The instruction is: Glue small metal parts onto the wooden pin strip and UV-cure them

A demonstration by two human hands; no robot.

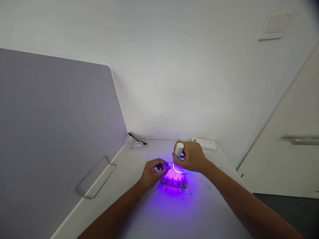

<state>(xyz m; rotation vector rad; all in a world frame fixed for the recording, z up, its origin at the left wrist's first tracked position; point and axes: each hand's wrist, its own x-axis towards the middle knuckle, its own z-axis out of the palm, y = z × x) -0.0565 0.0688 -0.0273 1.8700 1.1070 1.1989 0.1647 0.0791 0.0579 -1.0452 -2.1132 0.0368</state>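
Note:
My right hand [189,156] is closed around a small white cylindrical lamp [179,149], held upright above the table. Violet light spreads below it, and a bright bluish curved line [177,171] glows under the hand. To the left, the thumb and forefinger of my left hand [154,171] pinch a tiny piece [169,165] at the edge of the glow; its kind is too small to make out. Just in front of both hands, a small rack [173,183] with several short upright pegs or clips lies bathed in violet light.
The white tabletop [134,199] meets a wall at the back. A white flat device [203,143] lies at the back right. A clear pouch [139,139] with a white cable [127,142] sits at the back left. A wire holder [96,179] and a grey panel [59,132] border the left side.

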